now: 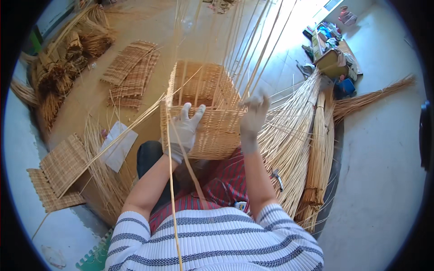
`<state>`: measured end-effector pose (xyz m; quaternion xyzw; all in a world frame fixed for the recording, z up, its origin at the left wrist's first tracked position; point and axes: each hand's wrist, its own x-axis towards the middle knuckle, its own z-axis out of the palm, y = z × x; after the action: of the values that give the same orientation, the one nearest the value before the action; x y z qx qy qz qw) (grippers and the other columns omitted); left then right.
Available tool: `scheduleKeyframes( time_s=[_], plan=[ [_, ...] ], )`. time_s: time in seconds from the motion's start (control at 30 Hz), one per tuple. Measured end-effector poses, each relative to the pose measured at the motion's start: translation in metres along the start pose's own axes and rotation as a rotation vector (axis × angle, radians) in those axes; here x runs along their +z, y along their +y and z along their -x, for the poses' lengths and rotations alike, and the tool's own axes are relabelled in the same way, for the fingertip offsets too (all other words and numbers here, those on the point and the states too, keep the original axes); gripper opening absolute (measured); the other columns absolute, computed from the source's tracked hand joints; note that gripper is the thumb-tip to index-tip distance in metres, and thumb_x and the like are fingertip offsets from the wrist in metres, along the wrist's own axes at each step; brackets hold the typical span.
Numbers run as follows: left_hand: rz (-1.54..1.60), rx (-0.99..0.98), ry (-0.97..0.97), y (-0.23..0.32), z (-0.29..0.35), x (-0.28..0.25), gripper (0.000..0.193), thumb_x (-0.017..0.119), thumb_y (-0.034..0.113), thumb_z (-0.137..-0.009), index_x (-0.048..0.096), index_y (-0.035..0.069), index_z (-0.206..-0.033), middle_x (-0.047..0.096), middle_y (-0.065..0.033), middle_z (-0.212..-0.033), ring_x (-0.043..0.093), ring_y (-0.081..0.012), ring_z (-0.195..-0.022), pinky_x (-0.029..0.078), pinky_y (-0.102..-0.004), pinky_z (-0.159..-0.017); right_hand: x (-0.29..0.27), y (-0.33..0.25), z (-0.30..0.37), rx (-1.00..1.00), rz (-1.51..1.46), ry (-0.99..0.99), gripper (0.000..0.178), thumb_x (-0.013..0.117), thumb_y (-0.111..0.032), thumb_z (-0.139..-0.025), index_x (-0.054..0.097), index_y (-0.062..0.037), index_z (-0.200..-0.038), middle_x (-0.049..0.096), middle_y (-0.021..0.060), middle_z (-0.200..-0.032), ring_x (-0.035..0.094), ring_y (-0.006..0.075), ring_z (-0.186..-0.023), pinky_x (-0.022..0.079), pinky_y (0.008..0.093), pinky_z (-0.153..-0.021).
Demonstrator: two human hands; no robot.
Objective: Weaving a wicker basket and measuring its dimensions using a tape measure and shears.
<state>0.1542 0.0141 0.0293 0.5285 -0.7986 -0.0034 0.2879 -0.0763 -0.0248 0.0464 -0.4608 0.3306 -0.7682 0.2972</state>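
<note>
Woven basket: the open-topped body (pixel 212 135) sits between the two hands, close above the lap; the left hand (pixel 183 131) lies on its near wall, and the right hand (pixel 254 115) is at its right corner.
Basket handling: likely light for its bulk, with dry, springy walls that should flex under a hard squeeze.
Place to hold: the woven wall just below the rim looks firmest; the thin upright stakes (pixel 247 89) beside the right fingers would probably bend or snap if used as handles.
Left glove: partly open, thumb and finger spread, palm laid on the outer wall with the tips near the rim; it presses rather than closes around anything.
Right glove: raised, fingers bent beside the stakes; blur and glare leave it unclear whether a strand is pinched there.
Long strand: a pale length (pixel 172 194) hangs from the corner left of the left hand, running down past that wrist; it looks thin and pliable.
Beyond the hands: a pale reed bundle (pixel 289 135) fans out right of the right forearm, and woven panels (pixel 63 167) lie well to the left of the left hand.
</note>
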Motion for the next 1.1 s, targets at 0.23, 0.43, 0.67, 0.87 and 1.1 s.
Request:
scheduleKeyframes(
  time_s=[0.23, 0.43, 0.67, 0.87, 1.1],
  plan=[
    [-0.161, 0.117, -0.084, 0.075, -0.03, 0.036, 0.081, 0.062, 0.016, -0.088, 0.027, 0.018, -0.161, 0.052, -0.0194, -0.14, 0.066, -0.0264, -0.087, 0.049, -0.0408, -0.078, 0.023, -0.03, -0.051, -0.288, 0.973, -0.251, 0.043, 0.052, -0.001, -0.1, 0.054, -0.0036, -0.142, 0.068, 0.0099, -0.118, 0.067, 0.0126, -0.098, 0.055, 0.0269, -0.08],
    [-0.283, 0.129, -0.163, 0.089, -0.037, 0.038, 0.07, 0.053, 0.011, -0.092, 0.035, 0.028, -0.157, 0.053, -0.0172, -0.124, 0.064, -0.0212, -0.084, 0.048, -0.0374, -0.072, -0.113, -0.058, 0.011, 0.216, 0.448, 0.201, 0.038, 0.05, -0.004, -0.102, 0.055, -0.0031, -0.139, 0.066, 0.0084, -0.108, 0.066, 0.0133, -0.085, 0.057, 0.028, -0.072],
    [0.725, -0.025, 0.191, 0.051, -0.006, 0.023, 0.047, 0.068, 0.009, -0.09, 0.061, 0.022, -0.135, 0.057, -0.0134, -0.121, 0.066, -0.0255, -0.091, 0.054, -0.0407, -0.074, -0.036, -0.097, 0.041, 0.209, 0.619, 0.255, 0.031, 0.047, -0.015, -0.108, 0.058, -0.0069, -0.136, 0.065, 0.003, -0.092, 0.063, 0.0085, -0.075, 0.047, 0.0207, -0.059],
    [0.142, -0.529, 0.473, -0.021, 0.02, -0.006, 0.05, 0.076, 0.033, -0.088, 0.061, 0.002, -0.125, 0.063, -0.022, -0.117, 0.063, -0.0414, -0.106, 0.052, -0.0472, -0.091, 0.056, -0.049, 0.078, 0.382, 0.349, -0.439, 0.021, 0.058, -0.004, -0.102, 0.069, -0.0061, -0.119, 0.062, -0.0006, -0.087, 0.059, 0.0095, -0.08, 0.051, 0.0265, -0.076],
    [0.913, -0.531, 0.501, -0.068, 0.034, 0.006, 0.032, 0.065, 0.014, -0.1, 0.062, -0.001, -0.127, 0.068, -0.0061, -0.109, 0.064, -0.0173, -0.096, 0.054, -0.0309, -0.086, 0.153, -0.063, 0.115, -0.088, 0.663, -0.811, 0.028, 0.071, -0.013, -0.087, 0.072, -0.0138, -0.115, 0.068, 0.0106, -0.095, 0.066, 0.0333, -0.087, 0.055, 0.0409, -0.077]
  ],
)
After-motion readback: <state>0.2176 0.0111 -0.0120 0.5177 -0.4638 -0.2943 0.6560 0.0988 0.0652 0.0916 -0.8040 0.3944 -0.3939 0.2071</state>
